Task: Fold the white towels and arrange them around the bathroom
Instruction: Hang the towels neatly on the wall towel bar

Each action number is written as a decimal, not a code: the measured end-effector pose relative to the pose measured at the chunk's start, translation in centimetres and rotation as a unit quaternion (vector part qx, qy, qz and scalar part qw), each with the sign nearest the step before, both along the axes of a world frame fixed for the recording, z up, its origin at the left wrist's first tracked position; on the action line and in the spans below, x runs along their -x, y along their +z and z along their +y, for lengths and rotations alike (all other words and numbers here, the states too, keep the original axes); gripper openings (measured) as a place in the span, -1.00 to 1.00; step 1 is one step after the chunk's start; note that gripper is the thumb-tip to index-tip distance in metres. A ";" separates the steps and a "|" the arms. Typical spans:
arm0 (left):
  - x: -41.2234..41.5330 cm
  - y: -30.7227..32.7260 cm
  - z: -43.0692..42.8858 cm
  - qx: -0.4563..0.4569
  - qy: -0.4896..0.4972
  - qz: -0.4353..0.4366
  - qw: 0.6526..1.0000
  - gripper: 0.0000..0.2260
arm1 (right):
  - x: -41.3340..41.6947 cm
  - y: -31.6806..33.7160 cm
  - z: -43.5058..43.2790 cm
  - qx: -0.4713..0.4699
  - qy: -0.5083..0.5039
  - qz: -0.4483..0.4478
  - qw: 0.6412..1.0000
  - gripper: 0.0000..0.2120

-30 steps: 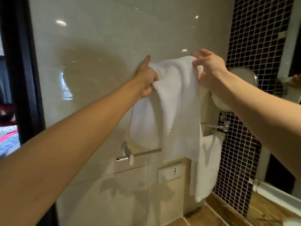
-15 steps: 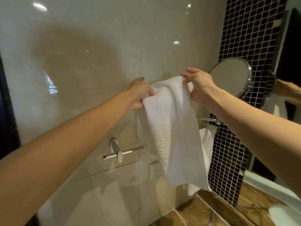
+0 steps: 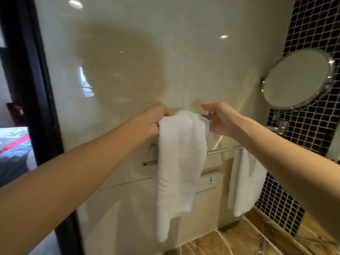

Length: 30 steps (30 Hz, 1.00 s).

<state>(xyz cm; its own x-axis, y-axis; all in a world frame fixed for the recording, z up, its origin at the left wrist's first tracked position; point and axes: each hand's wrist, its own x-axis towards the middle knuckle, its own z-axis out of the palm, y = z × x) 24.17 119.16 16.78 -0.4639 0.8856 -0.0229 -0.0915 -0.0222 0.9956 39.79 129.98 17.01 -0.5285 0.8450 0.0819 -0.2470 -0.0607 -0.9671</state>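
Left forearm [image 3: 82, 162] and right forearm [image 3: 276, 153] are bare as far as they show. A silvery glint [image 3: 212, 112] at the right grip [image 3: 220, 119] might be a ring.

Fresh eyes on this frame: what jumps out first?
A white towel hangs mid-frame in front of the beige wall. The left hand grips its bunched top, and the right hand is at its other upper corner, though whether it pinches is unclear. At right, a round mirror juts from the dark tile, and below it a second towel hangs on a rail.
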 end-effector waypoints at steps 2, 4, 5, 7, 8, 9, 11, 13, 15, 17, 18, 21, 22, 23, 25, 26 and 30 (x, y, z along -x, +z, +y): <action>0.3 -0.4 -0.4 -0.026 0.015 -0.021 0.999 -0.68 | -0.1 -0.8 0.2 0.043 -0.011 -0.004 0.999 -0.93; 0.3 -0.7 -0.6 -0.032 0.014 -0.027 0.999 -0.68 | -0.2 -1.5 0.4 0.073 -0.010 -0.043 0.996 -0.92; 0.1 -0.9 -0.7 -0.029 0.008 -0.031 0.999 -0.69 | -0.3 -1.8 0.5 0.083 -0.007 -0.066 0.994 -0.90; -0.3 -1.5 -0.6 -0.022 -0.002 -0.043 0.999 -0.72 | -0.3 -2.3 0.7 0.090 -0.003 -0.107 0.990 -0.85; -0.7 -1.7 -0.7 -0.020 -0.007 -0.052 0.998 -0.75 | -0.3 -2.3 0.7 0.087 0.000 -0.125 0.988 -0.87; -1.0 -1.9 -0.6 -0.017 -0.008 -0.055 0.998 -0.81 | -0.3 -2.4 0.6 0.083 0.005 -0.140 0.987 -0.90; -1.5 -2.3 -0.5 -0.021 -0.012 -0.048 0.999 -0.81 | -0.5 -2.2 0.6 0.083 0.008 -0.164 0.983 -0.90; -1.6 -2.6 -0.1 -0.033 -0.018 -0.043 0.998 -0.47 | -1.0 -1.8 0.7 0.077 0.006 -0.173 0.982 -0.75; -1.5 -2.5 -0.1 -0.045 -0.020 -0.034 0.998 -0.39 | -1.6 -1.4 1.1 0.062 0.008 -0.178 0.982 -0.61; -1.5 -2.3 -0.4 -0.046 -0.022 -0.030 0.998 -0.58 | -2.3 -1.3 1.2 0.050 0.019 -0.191 0.980 -0.59; -1.6 -2.2 -0.5 -0.031 -0.027 -0.026 0.999 -0.70 | -2.6 -1.3 1.3 0.039 0.020 -0.195 0.980 -0.60; -1.8 -2.6 -0.2 0.023 -0.026 0.002 0.999 -0.75 | -2.9 -1.5 1.8 -0.015 -0.004 -0.195 0.981 -0.53; -1.9 -2.7 -0.1 0.035 -0.026 0.011 0.999 -0.78 | -3.0 -1.6 1.9 -0.030 -0.022 -0.188 0.981 -0.53; -2.0 -2.7 0.1 0.048 -0.025 0.017 0.998 -0.82 | -3.0 -1.8 2.0 -0.038 -0.043 -0.175 0.983 -0.57; -2.2 -2.8 0.2 0.076 -0.036 0.025 0.996 -0.87 | -3.0 -2.2 2.3 -0.038 -0.088 -0.132 0.987 -0.69; -2.1 -2.9 0.3 0.090 -0.043 0.025 0.995 -0.89 | -2.9 -2.4 2.5 -0.038 -0.104 -0.106 0.988 -0.72; -2.2 -3.4 0.7 0.108 -0.034 0.025 0.993 -0.91 | -2.7 -2.6 3.3 -0.037 -0.157 -0.055 0.985 -0.73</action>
